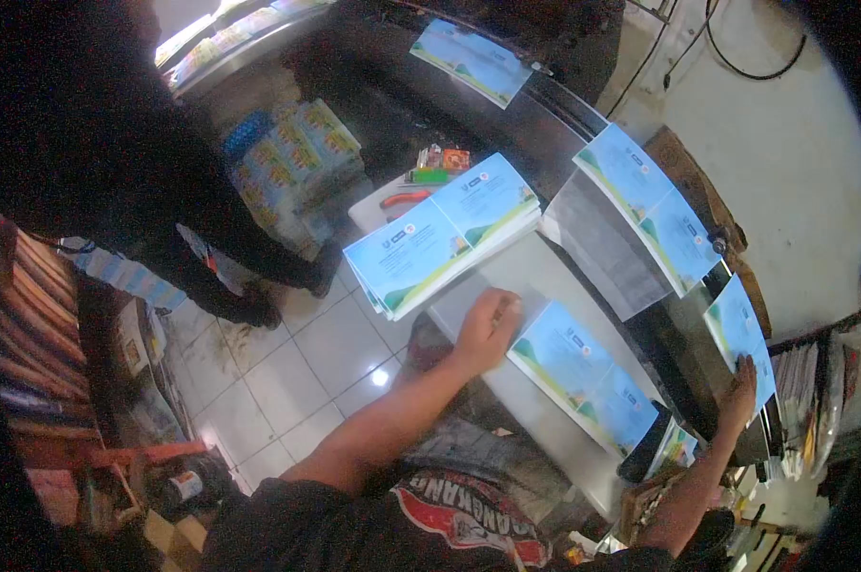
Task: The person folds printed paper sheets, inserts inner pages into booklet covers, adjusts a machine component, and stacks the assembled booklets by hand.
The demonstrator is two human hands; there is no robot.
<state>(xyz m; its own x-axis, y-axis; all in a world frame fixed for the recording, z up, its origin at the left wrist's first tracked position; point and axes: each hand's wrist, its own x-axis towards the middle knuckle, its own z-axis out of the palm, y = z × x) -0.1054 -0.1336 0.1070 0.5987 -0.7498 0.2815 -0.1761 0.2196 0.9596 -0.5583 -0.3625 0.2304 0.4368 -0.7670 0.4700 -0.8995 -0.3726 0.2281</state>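
My left hand [491,331] has its fingers curled in, above the pale tabletop between two stacks of blue printed sheets. What it holds, if anything, is hidden. Beside it lies the lower stack of sheets [583,377], and beyond it a thicker, slightly fanned stack [445,234]. My right hand [738,391] rests with fingers stretched out on a blue printed sheet [736,319] at the right end of the long dark machine. More printed sheets [645,210] lie along that machine, over a grey translucent sheet [607,246].
A dark phone-like object [646,443] lies at the near stack's end. Red-handled pliers [407,198] and small boxes sit behind the thick stack. Another person's dark-clothed legs [230,219] stand at left on the tiled floor [307,367]. Wrapped bundles [297,157] are piled beyond.
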